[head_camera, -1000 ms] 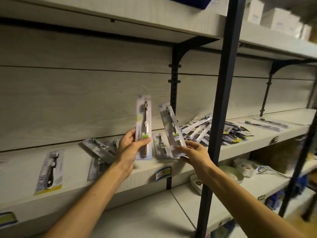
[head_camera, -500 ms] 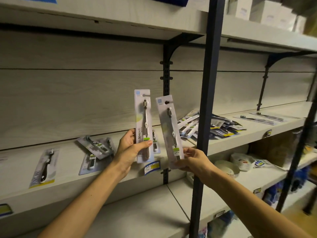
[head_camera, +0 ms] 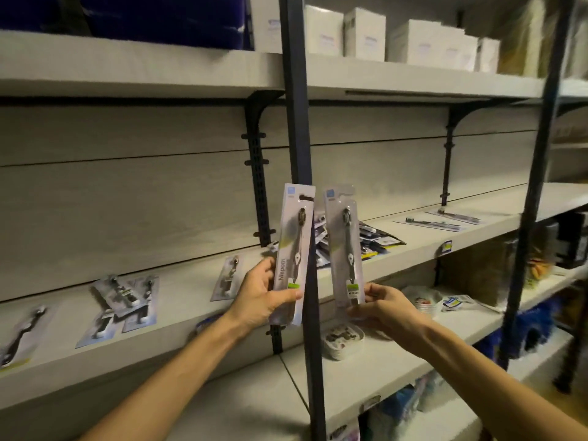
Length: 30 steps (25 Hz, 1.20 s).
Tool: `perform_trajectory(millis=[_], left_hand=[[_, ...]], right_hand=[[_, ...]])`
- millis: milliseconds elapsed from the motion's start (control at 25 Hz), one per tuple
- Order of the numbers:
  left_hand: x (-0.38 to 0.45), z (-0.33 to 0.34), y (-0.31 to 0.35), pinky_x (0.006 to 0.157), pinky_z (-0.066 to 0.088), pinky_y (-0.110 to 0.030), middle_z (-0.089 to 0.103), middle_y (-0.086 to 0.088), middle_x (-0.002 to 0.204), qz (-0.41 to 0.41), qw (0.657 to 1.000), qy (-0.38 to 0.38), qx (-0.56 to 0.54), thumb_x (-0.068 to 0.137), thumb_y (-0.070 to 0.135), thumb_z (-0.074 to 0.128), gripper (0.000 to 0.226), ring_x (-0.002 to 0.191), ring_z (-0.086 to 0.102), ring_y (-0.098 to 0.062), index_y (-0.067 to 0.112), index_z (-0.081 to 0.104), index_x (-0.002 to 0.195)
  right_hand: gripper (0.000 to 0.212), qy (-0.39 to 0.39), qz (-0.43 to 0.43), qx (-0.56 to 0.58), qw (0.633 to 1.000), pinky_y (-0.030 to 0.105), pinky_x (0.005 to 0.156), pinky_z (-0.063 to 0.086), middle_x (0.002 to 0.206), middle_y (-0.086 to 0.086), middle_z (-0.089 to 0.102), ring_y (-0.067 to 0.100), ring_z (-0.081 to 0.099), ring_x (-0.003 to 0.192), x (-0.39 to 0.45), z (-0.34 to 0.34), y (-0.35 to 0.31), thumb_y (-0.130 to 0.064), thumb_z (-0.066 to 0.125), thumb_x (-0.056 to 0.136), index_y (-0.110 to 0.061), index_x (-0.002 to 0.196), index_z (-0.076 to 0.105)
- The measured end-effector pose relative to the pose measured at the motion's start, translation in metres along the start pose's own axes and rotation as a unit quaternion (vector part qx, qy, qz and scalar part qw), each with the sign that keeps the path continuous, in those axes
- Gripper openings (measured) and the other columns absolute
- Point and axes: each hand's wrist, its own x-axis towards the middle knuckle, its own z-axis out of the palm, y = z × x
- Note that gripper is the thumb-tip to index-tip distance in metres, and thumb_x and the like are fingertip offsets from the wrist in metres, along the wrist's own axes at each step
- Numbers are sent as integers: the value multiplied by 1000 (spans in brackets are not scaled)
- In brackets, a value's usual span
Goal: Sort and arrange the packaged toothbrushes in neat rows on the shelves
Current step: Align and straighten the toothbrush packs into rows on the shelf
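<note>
My left hand (head_camera: 261, 296) grips the lower part of an upright toothbrush pack (head_camera: 294, 246), thumb across its front. My right hand (head_camera: 378, 305) pinches the bottom of a second upright toothbrush pack (head_camera: 345, 243) just to its right. Both packs are held in the air in front of the middle shelf (head_camera: 178, 288). A heap of toothbrush packs (head_camera: 374, 238) lies on the shelf behind them, partly hidden. Loose packs lie flat further left: one single pack (head_camera: 229, 276), an overlapping cluster (head_camera: 122, 300) and one pack at the left edge (head_camera: 22, 337). Two more packs (head_camera: 445, 219) lie on the shelf at the right.
A dark upright post (head_camera: 302, 128) stands close in front, between me and the packs. A second post (head_camera: 537, 173) is at the right. White boxes (head_camera: 366, 36) sit on the top shelf. Small dishes (head_camera: 342, 340) rest on the lower shelf.
Both hands lifted their packs higher and brought them upright, side by side. The view swung to the right, so the post now crosses in front of the left pack.
</note>
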Motion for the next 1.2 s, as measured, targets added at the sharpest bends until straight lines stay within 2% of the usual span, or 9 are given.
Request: perform_trajectory(millis=[120, 280, 440, 640, 800, 880, 960, 1080, 1200], left_hand=[[14, 57, 3, 81, 58, -27, 72, -5, 117, -8, 1000, -25, -5, 78, -4, 79, 57, 105, 71, -18, 16, 54, 126], [36, 127, 0, 73, 58, -23, 74, -13, 111, -33, 999, -23, -31, 76, -11, 77, 51, 91, 74, -15, 9, 57, 119], [63, 177, 1, 64, 58, -24, 75, -10, 101, -84, 996, -7, -42, 77, -10, 77, 52, 83, 74, -16, 3, 54, 123], [127, 225, 7, 61, 59, -22, 70, -12, 99, -74, 997, -9, -27, 79, -12, 75, 54, 79, 69, -16, -3, 52, 126], [180, 253, -1, 59, 57, -22, 71, -11, 101, -64, 997, -17, -40, 80, -9, 76, 47, 80, 70, -17, 3, 53, 120], [203, 260, -3, 59, 56, -24, 70, -13, 101, -53, 998, -2, -33, 79, -8, 77, 40, 80, 69, -19, 10, 54, 108], [241, 269, -8, 63, 56, -30, 69, -14, 96, -41, 999, 22, -19, 79, -8, 76, 37, 77, 66, -22, 16, 53, 95], [299, 273, -13, 60, 53, -28, 69, -15, 90, -35, 998, 58, -20, 78, -3, 77, 29, 73, 64, -23, 10, 58, 95], [340, 283, -22, 72, 58, -33, 72, -14, 97, -55, 994, 77, -61, 77, 0, 79, 38, 81, 69, -25, 3, 60, 109]], right_hand=[[43, 42, -10, 20, 999, 42, 87, 59, 111, 16, 73, 32, 71, 102, -12, -51, 1, 13, 73, 76, -4, 114, 64], [49, 88, -19, -10, 996, 49, 94, 56, 113, 9, 73, 31, 69, 106, -24, -114, 10, 8, 77, 76, -11, 120, 67], [45, 134, -41, -20, 990, 39, 81, 61, 112, 9, 72, 29, 70, 101, -27, -159, -1, 8, 76, 77, -8, 118, 67], [47, 158, -68, -36, 984, 31, 73, 60, 114, 7, 70, 26, 68, 102, -5, -203, -10, 5, 79, 75, -10, 118, 66], [41, 178, -76, -83, 978, 45, 92, 57, 114, 5, 69, 28, 65, 106, 31, -239, -19, 2, 78, 76, -20, 109, 65], [41, 189, -78, -108, 973, 51, 91, 57, 112, 9, 70, 31, 68, 101, 50, -253, -26, 4, 77, 74, -20, 106, 66], [50, 199, -67, -124, 970, 51, 83, 60, 113, 13, 68, 34, 70, 97, 78, -273, -40, 5, 77, 73, -14, 117, 63], [57, 197, -89, -149, 965, 42, 77, 62, 110, 11, 65, 33, 69, 98, 116, -300, -66, 5, 77, 74, -12, 124, 56], [51, 211, -98, -186, 955, 28, 66, 61, 108, 10, 66, 22, 68, 89, 149, -315, -73, 8, 75, 75, -6, 121, 60]])
